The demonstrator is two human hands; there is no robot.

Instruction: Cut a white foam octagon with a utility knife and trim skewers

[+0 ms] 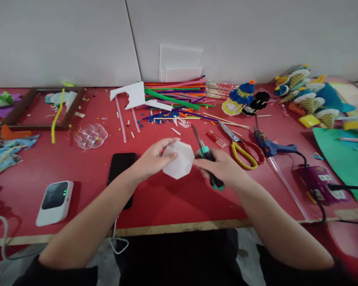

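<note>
While the left hand pinches a white piece, the right hand grips a knife.

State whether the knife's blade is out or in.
Out: the blade juts from the handle in the right hand.

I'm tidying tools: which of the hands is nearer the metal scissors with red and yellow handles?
Right. The right hand is just left of the scissors, slightly lower in view; the left hand is farther left, holding a flat white polygonal piece.
</note>
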